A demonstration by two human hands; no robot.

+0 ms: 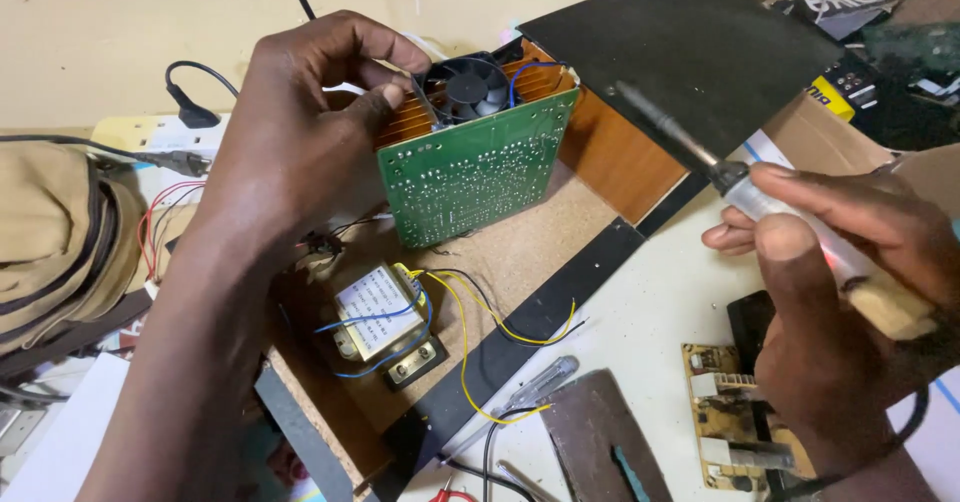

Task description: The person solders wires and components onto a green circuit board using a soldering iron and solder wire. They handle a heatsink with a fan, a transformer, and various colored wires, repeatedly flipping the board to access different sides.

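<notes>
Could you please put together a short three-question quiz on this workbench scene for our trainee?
1. True or false: the left hand holds the green circuit board tilted up on edge.
2. The right hand holds: A) pliers B) a soldering iron C) a hammer
3. What black round part sits above the board?

Key
1. True.
2. B; its tip points toward the board without touching it.
3. A small cooling fan.
</notes>
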